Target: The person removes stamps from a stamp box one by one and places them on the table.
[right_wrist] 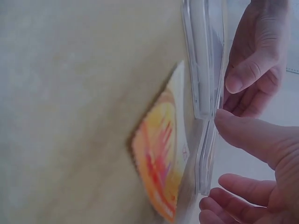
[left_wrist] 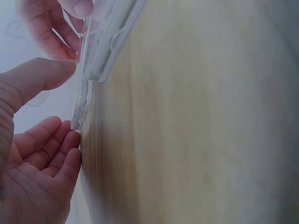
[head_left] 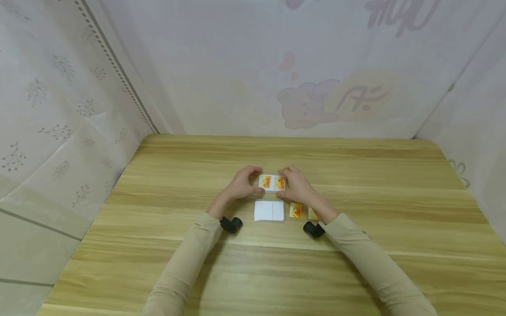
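Between both hands lies a clear plastic stamp case [head_left: 272,182] holding two orange and yellow stamps side by side. My left hand [head_left: 241,183] grips its left end, thumb on the near edge and fingers at the far edge. At the other end my right hand [head_left: 297,185] holds it the same way, its thumb [right_wrist: 238,130] at the near edge. Just nearer than the held case, a second clear case [head_left: 269,210] with white panels lies flat. Right of that one is a loose stamp [head_left: 295,210] with a serrated edge, large in the right wrist view.
Another loose stamp [head_left: 313,213] lies partly hidden under the right forearm. Black wrist cameras sit by each cuff, the left one [head_left: 231,224] and the right one [head_left: 314,229]. The wood-grain table [head_left: 253,272] ends at a patterned curtain [head_left: 221,79] behind.
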A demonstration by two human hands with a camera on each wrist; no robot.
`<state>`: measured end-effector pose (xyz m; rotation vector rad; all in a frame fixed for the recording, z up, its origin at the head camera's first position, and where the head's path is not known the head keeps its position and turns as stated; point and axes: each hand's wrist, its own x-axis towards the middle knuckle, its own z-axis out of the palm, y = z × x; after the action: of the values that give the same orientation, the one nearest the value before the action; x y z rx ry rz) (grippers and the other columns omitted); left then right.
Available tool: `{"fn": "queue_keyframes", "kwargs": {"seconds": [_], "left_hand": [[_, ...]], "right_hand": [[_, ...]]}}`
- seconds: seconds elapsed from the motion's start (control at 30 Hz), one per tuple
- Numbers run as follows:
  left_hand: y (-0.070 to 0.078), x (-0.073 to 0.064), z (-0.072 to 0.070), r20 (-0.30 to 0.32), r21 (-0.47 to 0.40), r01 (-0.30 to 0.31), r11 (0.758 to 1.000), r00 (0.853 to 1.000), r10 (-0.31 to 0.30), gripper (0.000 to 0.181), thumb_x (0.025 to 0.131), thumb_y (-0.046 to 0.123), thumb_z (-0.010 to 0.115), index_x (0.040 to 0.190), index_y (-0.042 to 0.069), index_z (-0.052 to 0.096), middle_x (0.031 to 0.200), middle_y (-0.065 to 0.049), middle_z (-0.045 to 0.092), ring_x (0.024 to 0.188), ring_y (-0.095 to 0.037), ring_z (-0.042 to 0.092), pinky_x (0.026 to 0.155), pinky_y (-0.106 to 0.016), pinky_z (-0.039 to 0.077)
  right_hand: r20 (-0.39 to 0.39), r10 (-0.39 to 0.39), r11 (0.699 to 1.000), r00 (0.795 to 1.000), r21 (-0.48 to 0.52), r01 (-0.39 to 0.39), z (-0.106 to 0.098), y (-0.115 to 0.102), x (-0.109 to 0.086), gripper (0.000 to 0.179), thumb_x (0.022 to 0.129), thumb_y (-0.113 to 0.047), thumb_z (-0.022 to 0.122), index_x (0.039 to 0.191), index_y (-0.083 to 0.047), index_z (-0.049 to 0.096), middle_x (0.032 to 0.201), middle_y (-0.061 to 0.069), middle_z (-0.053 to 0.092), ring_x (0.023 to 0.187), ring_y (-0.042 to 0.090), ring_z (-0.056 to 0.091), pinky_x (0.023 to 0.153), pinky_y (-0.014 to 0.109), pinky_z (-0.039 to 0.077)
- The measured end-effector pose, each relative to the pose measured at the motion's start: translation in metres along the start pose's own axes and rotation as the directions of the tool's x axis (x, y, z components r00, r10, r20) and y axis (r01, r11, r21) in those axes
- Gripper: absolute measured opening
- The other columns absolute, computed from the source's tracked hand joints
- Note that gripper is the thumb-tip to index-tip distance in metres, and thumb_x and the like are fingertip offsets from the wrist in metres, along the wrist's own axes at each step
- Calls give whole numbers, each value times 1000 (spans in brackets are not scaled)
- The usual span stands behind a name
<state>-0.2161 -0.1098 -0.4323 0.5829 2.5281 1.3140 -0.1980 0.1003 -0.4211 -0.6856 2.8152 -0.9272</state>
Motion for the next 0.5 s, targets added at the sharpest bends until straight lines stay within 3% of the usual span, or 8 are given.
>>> {"fn": "queue_keyframes", "kwargs": {"seconds": [0.5], "left_hand": [[3,-1,1,19,11,18,1000,1000,-19,70,70,-1,77,132,-6,45,129,-17,49,122,-30,43,107,-37,33]], "right_hand": [[31,6,1000,1000,-13,-6,0,2,5,65,71,-11,80,124,12,51,123,25,50,112,36,48,97,44,41]]}}
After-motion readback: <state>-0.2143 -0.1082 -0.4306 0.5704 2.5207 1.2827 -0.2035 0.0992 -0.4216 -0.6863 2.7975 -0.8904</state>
